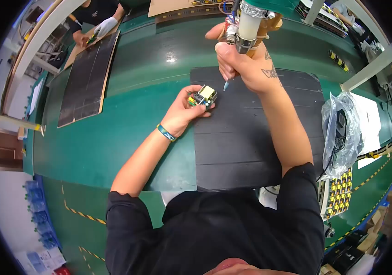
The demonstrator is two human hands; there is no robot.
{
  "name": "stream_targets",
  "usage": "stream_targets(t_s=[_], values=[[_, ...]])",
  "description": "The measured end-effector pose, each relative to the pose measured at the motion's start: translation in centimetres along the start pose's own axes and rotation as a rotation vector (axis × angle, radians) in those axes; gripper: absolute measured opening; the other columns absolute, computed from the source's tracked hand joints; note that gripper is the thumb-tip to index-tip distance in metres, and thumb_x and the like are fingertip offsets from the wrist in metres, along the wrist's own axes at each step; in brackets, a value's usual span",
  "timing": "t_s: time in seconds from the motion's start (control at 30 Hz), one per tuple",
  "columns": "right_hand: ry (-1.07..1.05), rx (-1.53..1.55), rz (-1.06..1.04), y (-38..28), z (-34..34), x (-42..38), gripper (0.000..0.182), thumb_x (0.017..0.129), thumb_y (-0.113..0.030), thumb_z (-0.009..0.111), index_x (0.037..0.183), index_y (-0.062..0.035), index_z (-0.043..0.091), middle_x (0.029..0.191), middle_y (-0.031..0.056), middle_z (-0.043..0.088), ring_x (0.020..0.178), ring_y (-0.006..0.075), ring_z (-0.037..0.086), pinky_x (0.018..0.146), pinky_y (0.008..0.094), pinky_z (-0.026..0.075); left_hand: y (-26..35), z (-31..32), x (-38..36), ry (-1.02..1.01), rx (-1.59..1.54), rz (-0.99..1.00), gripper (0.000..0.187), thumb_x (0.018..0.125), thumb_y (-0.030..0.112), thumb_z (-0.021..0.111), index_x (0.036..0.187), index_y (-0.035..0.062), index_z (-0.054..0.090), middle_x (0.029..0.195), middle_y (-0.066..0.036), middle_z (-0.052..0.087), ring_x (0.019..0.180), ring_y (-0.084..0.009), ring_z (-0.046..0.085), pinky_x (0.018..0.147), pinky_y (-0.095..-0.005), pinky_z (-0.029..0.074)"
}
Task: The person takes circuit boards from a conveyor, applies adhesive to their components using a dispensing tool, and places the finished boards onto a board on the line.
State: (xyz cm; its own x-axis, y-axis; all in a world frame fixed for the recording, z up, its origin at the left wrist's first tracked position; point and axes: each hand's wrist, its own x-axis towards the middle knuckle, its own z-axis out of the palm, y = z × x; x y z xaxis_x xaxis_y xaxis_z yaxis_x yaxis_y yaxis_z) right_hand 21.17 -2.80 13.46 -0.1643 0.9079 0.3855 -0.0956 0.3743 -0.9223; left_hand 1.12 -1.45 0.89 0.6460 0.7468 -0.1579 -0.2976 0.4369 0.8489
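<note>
My left hand (180, 111) is closed around a small circuit board (206, 94) with a yellow transformer on its upper side. The board is held just above the left edge of a black mat (251, 137). Up and to the right, my right hand (251, 68) grips a glue dispensing gun (249, 26) with a white barrel, foil wrapping and a green upper part. Its thin pale-blue nozzle (226, 85) points down, a short way right of the board and apart from it. The fingers behind the gun are partly hidden.
A black panel (88, 78) lies at the left, with a co-worker's gloved hand (106, 26) beyond it. On the right are a clear plastic bag (341, 133) holding a black cable and a tray of yellow parts (339, 195). Posts (370, 66) flank the green bench.
</note>
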Motion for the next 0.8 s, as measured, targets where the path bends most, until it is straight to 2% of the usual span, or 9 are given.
stream_targets(t_s=[0.1,0.23,0.37,0.4,0.5,0.63,0.8], values=[[-0.041,0.036,-0.027,-0.2,0.7,-0.4,0.028,0.092,-0.014,0.057,0.113,0.0027,0.051,0.060,-0.0007,0.046,0.048,0.0067,0.043,0.046,0.0240,0.040,-1.3,0.3,-0.6,0.062,0.406,0.193,0.068,0.082,-0.006,0.062,0.141,0.0063,0.030,0.121,-0.012,0.051,0.106,-0.0195,0.059,0.090,-0.0325,0.053],[-0.063,0.054,-0.022,0.2,1.3,-0.6,0.028,0.092,-0.015,0.057,0.113,0.0030,0.051,0.060,-0.0006,0.046,0.048,0.0066,0.042,0.046,0.0244,0.040,-2.0,0.8,-1.0,0.015,0.349,0.274,0.069,0.080,-0.006,0.064,0.140,0.0060,0.034,0.117,-0.008,0.049,0.102,-0.0136,0.056,0.086,-0.0264,0.052],[-0.074,0.083,-0.069,0.3,1.8,-0.9,0.029,0.092,-0.016,0.057,0.114,0.0029,0.051,0.059,-0.0003,0.045,0.048,0.0066,0.042,0.046,0.0246,0.041,-2.0,1.0,-1.4,-0.048,0.245,0.234,0.069,0.079,-0.007,0.066,0.139,0.0055,0.035,0.117,-0.007,0.049,0.103,-0.0126,0.055,0.083,-0.0231,0.051],[-0.069,0.079,-0.063,0.2,1.9,-0.9,0.029,0.092,-0.016,0.057,0.114,0.0029,0.051,0.059,-0.0003,0.045,0.048,0.0066,0.042,0.046,0.0246,0.041,-1.9,1.1,-1.5,-0.053,0.240,0.229,0.069,0.079,-0.007,0.066,0.139,0.0055,0.035,0.117,-0.007,0.049,0.103,-0.0126,0.055,0.083,-0.0231,0.051],[-0.080,0.105,-0.064,0.0,2.5,-1.1,0.031,0.092,-0.017,0.056,0.115,0.0030,0.050,0.058,0.0003,0.045,0.047,0.0071,0.042,0.046,0.0245,0.041,-1.9,1.3,-2.0,-0.025,0.482,0.260,0.069,0.077,-0.004,0.070,0.136,0.0049,0.036,0.114,-0.007,0.051,0.102,-0.0126,0.055,0.084,-0.0244,0.050],[-0.141,0.138,-0.115,0.5,3.1,-1.3,0.033,0.092,-0.018,0.057,0.117,0.0026,0.049,0.056,0.0005,0.044,0.045,0.0074,0.041,0.044,0.0244,0.040,-2.9,0.9,-2.1,-0.075,0.512,0.315,0.067,0.074,-0.002,0.074,0.130,0.0050,0.037,0.111,-0.007,0.052,0.100,-0.0129,0.055,0.085,-0.0266,0.049],[-0.175,0.176,-0.181,1.2,3.9,-1.5,0.034,0.092,-0.019,0.057,0.117,0.0021,0.048,0.056,0.0005,0.044,0.043,0.0074,0.040,0.041,0.0245,0.039,-3.1,0.5,-1.8,-0.011,0.583,0.409,0.068,0.072,0.002,0.077,0.127,0.0062,0.036,0.107,-0.007,0.053,0.097,-0.0140,0.054,0.086,-0.0286,0.046]])
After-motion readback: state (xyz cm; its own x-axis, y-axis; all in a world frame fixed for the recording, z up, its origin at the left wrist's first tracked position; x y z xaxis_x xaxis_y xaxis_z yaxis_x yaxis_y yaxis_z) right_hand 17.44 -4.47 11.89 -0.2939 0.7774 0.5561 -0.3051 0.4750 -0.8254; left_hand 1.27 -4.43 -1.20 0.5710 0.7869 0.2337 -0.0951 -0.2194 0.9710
